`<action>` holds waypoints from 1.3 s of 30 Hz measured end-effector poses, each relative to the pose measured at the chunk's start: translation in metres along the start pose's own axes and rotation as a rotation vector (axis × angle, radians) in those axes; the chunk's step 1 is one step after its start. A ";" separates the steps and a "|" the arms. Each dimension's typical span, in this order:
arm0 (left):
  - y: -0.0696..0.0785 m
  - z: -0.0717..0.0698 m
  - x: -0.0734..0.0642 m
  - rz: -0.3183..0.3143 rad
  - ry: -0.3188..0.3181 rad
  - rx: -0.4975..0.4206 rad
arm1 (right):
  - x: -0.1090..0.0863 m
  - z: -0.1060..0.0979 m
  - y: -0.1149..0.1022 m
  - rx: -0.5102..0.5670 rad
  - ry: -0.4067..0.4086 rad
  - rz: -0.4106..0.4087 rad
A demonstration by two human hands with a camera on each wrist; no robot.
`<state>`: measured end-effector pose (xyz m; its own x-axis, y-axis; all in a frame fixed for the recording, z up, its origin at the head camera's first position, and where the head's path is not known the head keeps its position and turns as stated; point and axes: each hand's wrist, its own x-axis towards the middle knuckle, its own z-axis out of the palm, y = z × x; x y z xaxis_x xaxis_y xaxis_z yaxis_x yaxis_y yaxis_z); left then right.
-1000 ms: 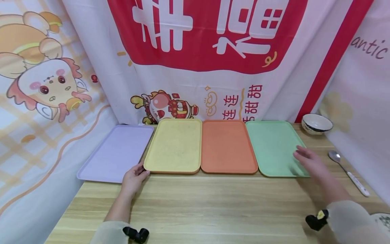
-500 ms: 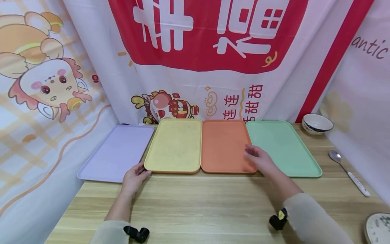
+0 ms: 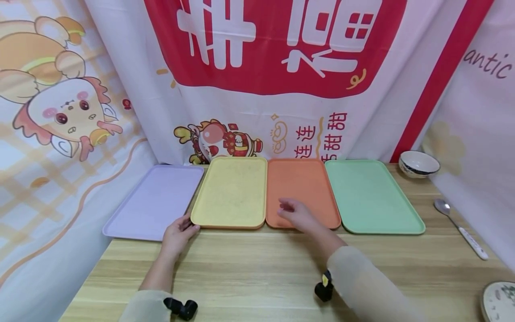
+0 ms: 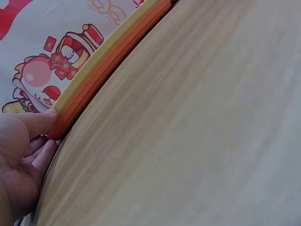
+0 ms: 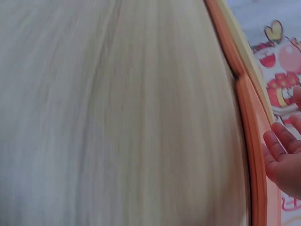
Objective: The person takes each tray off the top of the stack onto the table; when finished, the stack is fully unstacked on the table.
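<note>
In the head view, a yellow tray (image 3: 229, 192) lies stacked on an orange one, whose rim (image 4: 80, 101) shows beneath it in the left wrist view. My left hand (image 3: 177, 235) pinches the near left corner of this stack, thumb at the yellow rim and fingers lower down. Over the second orange tray (image 3: 301, 179), right beside the stack, my right hand (image 3: 297, 213) hovers with loosely bent fingers and holds nothing. The right wrist view shows the right hand's fingers (image 5: 277, 146) spread close above that tray's edge.
A purple tray (image 3: 157, 201) lies at the left and a green tray (image 3: 374, 197) at the right. Farther right are a bowl (image 3: 418, 164), a spoon (image 3: 460, 228) and a partly visible patterned dish (image 3: 499, 302). Printed cloth (image 3: 241, 103) hangs behind the wooden table (image 3: 249, 273).
My right hand has swept left from over the green tray to over the orange tray. The left hand has stayed at the stack's corner, and the trays have not moved.
</note>
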<state>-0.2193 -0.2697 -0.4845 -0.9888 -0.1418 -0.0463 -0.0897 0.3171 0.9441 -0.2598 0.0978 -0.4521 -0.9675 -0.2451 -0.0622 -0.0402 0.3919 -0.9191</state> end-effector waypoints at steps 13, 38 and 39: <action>0.001 0.000 0.001 -0.013 0.001 -0.028 | 0.015 0.044 -0.005 -0.035 0.037 -0.010; 0.002 0.000 -0.001 -0.033 0.009 0.013 | 0.017 0.055 -0.015 0.320 0.062 0.130; 0.002 0.000 -0.001 -0.034 0.009 0.015 | 0.017 0.056 -0.015 0.356 0.058 0.139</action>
<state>-0.2182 -0.2689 -0.4820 -0.9841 -0.1610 -0.0755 -0.1253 0.3262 0.9370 -0.2620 0.0383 -0.4614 -0.9705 -0.1567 -0.1833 0.1720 0.0826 -0.9816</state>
